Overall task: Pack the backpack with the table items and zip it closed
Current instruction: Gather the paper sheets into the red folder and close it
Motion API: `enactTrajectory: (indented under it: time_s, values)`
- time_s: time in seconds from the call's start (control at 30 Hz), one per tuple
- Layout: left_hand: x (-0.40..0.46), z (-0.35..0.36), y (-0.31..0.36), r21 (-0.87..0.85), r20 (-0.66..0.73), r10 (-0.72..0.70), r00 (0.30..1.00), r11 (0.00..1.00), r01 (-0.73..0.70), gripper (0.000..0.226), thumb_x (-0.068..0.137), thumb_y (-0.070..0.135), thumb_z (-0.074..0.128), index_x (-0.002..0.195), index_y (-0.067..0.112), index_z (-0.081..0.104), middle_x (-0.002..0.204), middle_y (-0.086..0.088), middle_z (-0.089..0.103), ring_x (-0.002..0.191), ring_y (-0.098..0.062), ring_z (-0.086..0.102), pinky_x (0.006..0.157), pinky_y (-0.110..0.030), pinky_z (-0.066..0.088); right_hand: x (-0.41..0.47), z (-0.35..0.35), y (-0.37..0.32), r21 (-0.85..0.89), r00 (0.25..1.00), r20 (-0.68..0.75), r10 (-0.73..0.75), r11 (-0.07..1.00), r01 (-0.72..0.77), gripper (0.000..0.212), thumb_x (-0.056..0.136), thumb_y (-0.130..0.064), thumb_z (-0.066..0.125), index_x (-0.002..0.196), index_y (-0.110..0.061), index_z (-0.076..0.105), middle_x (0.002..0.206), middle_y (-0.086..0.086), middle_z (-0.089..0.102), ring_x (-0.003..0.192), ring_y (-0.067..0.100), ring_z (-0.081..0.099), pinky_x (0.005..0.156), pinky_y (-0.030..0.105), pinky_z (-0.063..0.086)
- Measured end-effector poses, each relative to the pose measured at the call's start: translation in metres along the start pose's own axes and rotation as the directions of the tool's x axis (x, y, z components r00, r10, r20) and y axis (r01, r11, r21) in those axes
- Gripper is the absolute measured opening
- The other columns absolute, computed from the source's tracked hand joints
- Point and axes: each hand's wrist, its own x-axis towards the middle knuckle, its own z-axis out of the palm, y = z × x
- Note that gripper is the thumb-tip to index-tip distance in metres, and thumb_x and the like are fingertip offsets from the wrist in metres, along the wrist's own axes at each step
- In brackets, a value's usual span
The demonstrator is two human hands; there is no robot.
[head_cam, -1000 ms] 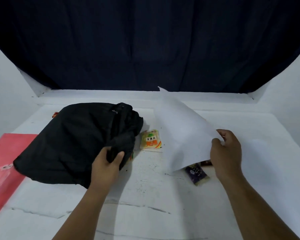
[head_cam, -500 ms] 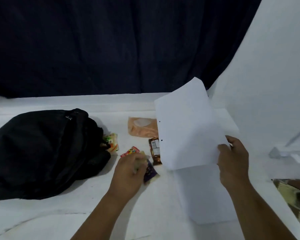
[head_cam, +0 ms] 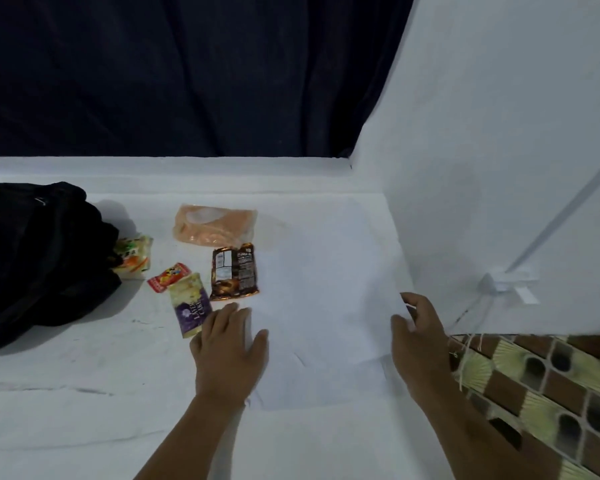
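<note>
Two hands are in the lower half of the frame, both at a white sheet of paper (head_cam: pixel 326 299) lying flat on the white table (head_cam: pixel 84 393). The left hand (head_cam: pixel 231 351), lower centre, lies palm down with fingers straight and spread, pressing the sheet's left edge. The right hand (head_cam: pixel 418 334), lower right, sits at the sheet's right edge with fingers loosely curled; whether it pinches the paper or merely touches it cannot be told.

The black backpack (head_cam: pixel 35 261) lies slumped at the left edge of the frame, partly cut off. Touching its right side is a white and orange snack packet (head_cam: pixel 134 258). Right of that, near centre left, lies a small red packet (head_cam: pixel 169 277), overlapped at its lower right by a purple and cream packet (head_cam: pixel 190 304), whose lower end is just beside the left hand's fingertips. A brown packet (head_cam: pixel 234 271) lies just right of these, at the sheet's upper left corner. Above it, an orange pouch (head_cam: pixel 215 225) lies flat.

A dark curtain (head_cam: pixel 187 74) fills the upper left; a white panel (head_cam: pixel 499 150) stands at upper right. Patterned floor tiles (head_cam: pixel 541 393) show at lower right.
</note>
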Motion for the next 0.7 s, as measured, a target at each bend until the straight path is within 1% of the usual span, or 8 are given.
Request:
enactTrajectory:
  time_s: [0.07,0.13,0.23,0.33,0.43,0.5,0.57,0.7]
  values:
    - [0.003,-0.001,-0.002,-0.06,-0.041,0.001,0.999,0.998,-0.003,0.039,0.087,0.049,0.044,0.116,0.029,0.061,0.132,0.011,0.057,0.127,-0.021,0.044,0.094,-0.044,0.035,-0.006,0.001,0.01,-0.051,0.996,0.082,-0.036,0.998,0.04,0.034,0.091,0.0,0.05,0.113,-0.026,0.054,0.096,-0.017,0.062,0.079,-0.017,0.058,0.057,0.005,0.043]
    - [0.004,-0.002,-0.003,-0.125,-0.057,-0.004,0.998,0.992,-0.003,0.044,0.091,0.048,0.034,0.116,0.028,0.064,0.129,0.012,0.061,0.126,-0.02,0.046,0.092,-0.042,0.032,-0.01,0.007,0.018,-0.099,0.984,0.172,-0.046,0.993,0.064,0.037,0.091,-0.003,0.05,0.119,-0.027,0.054,0.104,-0.018,0.063,0.086,-0.008,0.061,0.062,0.008,0.044]
    - [0.001,-0.003,-0.003,-0.156,-0.056,0.003,0.998,0.988,-0.012,0.046,0.096,0.051,0.028,0.117,0.031,0.064,0.125,0.015,0.062,0.126,-0.017,0.045,0.092,-0.039,0.03,-0.019,0.018,0.034,-0.18,0.969,0.242,-0.05,0.979,0.096,0.04,0.092,-0.01,0.054,0.126,-0.03,0.054,0.112,-0.01,0.062,0.098,0.009,0.061,0.079,0.024,0.049]
    - [0.003,-0.007,0.002,-0.122,-0.02,-0.029,0.999,0.992,0.026,0.036,0.093,0.056,0.044,0.114,0.033,0.061,0.115,0.017,0.06,0.123,-0.011,0.043,0.09,-0.037,0.027,-0.026,0.023,0.047,-0.301,0.954,0.238,-0.18,0.921,0.249,0.043,0.088,-0.012,0.064,0.129,-0.023,0.057,0.11,-0.004,0.056,0.101,0.012,0.053,0.087,0.027,0.045]
    - [0.004,-0.009,0.004,-0.107,0.02,-0.067,0.998,0.992,0.069,0.037,0.086,0.043,0.067,0.121,0.034,0.058,0.119,0.017,0.058,0.128,-0.01,0.038,0.094,-0.037,0.025,-0.026,0.023,0.047,-0.272,0.964,0.217,-0.156,0.938,0.213,0.049,0.085,-0.011,0.068,0.131,-0.022,0.056,0.112,-0.006,0.054,0.106,0.014,0.054,0.086,0.021,0.044]
    - [0.003,-0.011,0.003,-0.153,0.04,-0.071,0.997,0.985,0.077,0.046,0.083,0.04,0.069,0.127,0.034,0.057,0.124,0.016,0.058,0.131,-0.01,0.036,0.099,-0.039,0.026,-0.026,0.022,0.045,-0.198,0.981,0.167,-0.096,0.972,0.128,0.061,0.084,-0.012,0.068,0.139,-0.027,0.047,0.131,-0.005,0.049,0.121,0.017,0.05,0.096,0.033,0.049]
    - [0.003,-0.012,0.002,-0.161,0.037,-0.027,0.999,0.986,0.033,0.048,0.077,0.043,0.066,0.124,0.034,0.063,0.126,0.017,0.059,0.132,-0.01,0.039,0.1,-0.042,0.029,-0.026,0.022,0.043,-0.201,0.988,0.141,-0.066,0.975,0.094,0.068,0.086,-0.015,0.068,0.146,-0.028,0.039,0.146,-0.003,0.041,0.132,0.019,0.043,0.107,0.042,0.046]
    - [0.002,-0.012,0.0,-0.153,0.04,0.006,0.999,0.988,0.001,0.047,0.07,0.048,0.062,0.113,0.031,0.072,0.133,0.018,0.059,0.134,-0.011,0.038,0.098,-0.039,0.028,-0.029,0.027,0.038,-0.372,0.976,0.191,-0.108,0.912,0.174,0.064,0.089,-0.016,0.064,0.149,-0.011,0.04,0.149,0.005,0.044,0.143,0.02,0.027,0.115,0.036,0.034]
